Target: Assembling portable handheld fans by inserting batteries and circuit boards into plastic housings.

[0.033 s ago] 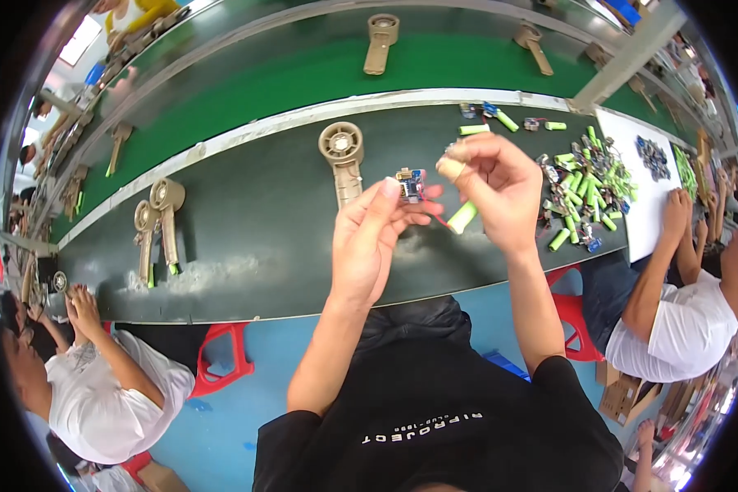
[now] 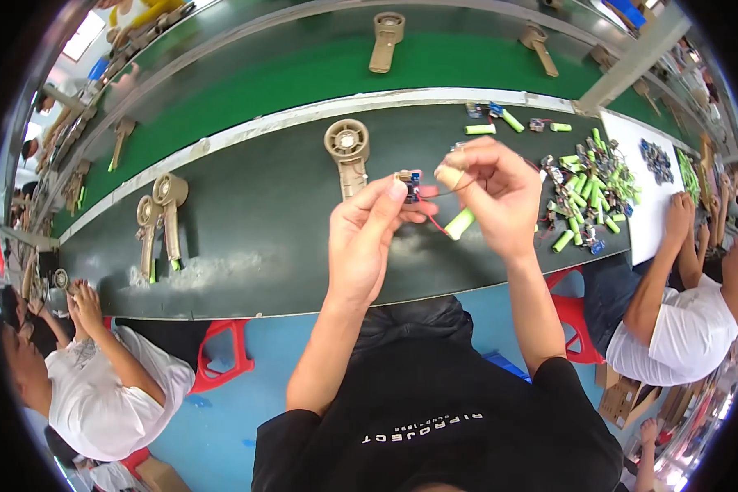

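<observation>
Between the thumb and fingers of my left hand (image 2: 365, 234) is a small blue circuit board (image 2: 412, 187). A red wire runs from it to a green battery cell (image 2: 460, 224), which hangs below the fingers of my right hand (image 2: 500, 193). A thin dark wire (image 2: 451, 193) stretches from the board toward my right hand. That hand is closed in a pinch, and its fingers hide what they hold, apart from a small greyish bit at the tips. A pale yellow cover sits on its thumb. Just beyond my left hand lies a beige handheld fan housing (image 2: 351, 160).
A heap of green cells with boards (image 2: 582, 189) lies to the right, beside a white sheet (image 2: 631, 152). Two more fan housings (image 2: 170, 193) rest at the left. Behind a pale rail, a green conveyor belt (image 2: 295, 70) carries further housings. Co-workers sit on both sides.
The circuit board has tilted in my left hand and shows less of its face. The dark wire between my hands now stands out more clearly. The whole view has shifted slightly.
</observation>
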`<move>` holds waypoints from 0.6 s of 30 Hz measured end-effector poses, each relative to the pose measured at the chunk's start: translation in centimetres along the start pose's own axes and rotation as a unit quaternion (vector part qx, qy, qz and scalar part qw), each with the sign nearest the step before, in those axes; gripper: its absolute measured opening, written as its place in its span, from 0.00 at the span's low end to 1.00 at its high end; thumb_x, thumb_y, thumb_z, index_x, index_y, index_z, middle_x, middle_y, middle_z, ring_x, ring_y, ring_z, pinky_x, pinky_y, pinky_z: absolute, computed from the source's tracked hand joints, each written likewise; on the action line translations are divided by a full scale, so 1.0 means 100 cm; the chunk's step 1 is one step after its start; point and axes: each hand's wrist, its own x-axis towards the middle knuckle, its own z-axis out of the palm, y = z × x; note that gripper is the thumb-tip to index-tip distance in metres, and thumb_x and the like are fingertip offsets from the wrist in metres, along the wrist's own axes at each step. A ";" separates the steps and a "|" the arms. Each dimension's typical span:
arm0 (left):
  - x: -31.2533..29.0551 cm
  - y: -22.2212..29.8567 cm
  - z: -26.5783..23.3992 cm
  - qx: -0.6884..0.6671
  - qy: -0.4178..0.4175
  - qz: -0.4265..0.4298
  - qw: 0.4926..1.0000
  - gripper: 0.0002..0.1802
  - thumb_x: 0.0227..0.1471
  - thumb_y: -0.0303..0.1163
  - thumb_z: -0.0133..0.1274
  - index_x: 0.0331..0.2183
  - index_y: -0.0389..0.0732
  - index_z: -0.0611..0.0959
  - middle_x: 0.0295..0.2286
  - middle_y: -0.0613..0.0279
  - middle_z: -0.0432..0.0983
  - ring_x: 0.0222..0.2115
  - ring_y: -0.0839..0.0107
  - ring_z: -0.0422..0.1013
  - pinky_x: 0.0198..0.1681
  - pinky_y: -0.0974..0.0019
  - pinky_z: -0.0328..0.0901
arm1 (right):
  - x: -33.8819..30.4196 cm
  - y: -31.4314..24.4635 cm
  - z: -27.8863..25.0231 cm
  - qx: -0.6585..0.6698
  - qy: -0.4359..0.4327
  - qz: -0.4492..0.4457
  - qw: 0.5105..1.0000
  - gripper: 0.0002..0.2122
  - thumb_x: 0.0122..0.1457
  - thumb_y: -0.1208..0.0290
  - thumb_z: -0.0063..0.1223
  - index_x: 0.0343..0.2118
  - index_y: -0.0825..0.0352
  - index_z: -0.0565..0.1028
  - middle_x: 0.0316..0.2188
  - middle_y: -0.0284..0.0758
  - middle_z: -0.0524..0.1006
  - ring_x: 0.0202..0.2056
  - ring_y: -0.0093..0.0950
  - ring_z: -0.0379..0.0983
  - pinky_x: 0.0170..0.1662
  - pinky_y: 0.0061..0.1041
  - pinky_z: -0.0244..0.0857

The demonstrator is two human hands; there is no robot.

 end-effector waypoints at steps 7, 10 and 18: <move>-0.012 0.046 -0.045 0.097 0.111 0.143 0.979 0.12 0.65 0.32 0.47 0.42 0.33 0.78 0.32 0.54 0.81 0.29 0.69 0.77 0.33 0.69 0.71 | -0.001 0.024 0.007 -0.028 -0.199 0.007 0.980 0.09 0.57 0.78 0.57 0.41 0.70 0.79 0.39 0.38 0.78 0.38 0.24 0.76 0.45 0.23 0.69; -0.005 0.053 -0.076 0.371 0.117 0.075 0.918 0.09 0.63 0.30 0.49 0.39 0.36 0.81 0.31 0.60 0.81 0.22 0.75 0.72 0.25 0.72 0.66 | 0.015 0.042 0.013 -0.133 -0.139 0.116 0.974 0.10 0.57 0.77 0.56 0.42 0.70 0.79 0.37 0.32 0.80 0.35 0.18 0.74 0.42 0.21 0.68; 0.030 0.010 -0.070 0.668 0.010 0.209 0.714 0.11 0.49 0.36 0.62 0.35 0.44 0.82 0.22 0.59 0.73 0.20 0.57 0.73 0.23 0.58 0.66 | 0.031 0.068 0.028 -0.204 -0.178 0.102 0.957 0.09 0.55 0.80 0.54 0.39 0.69 0.79 0.31 0.28 0.79 0.25 0.14 0.68 0.30 0.17 0.64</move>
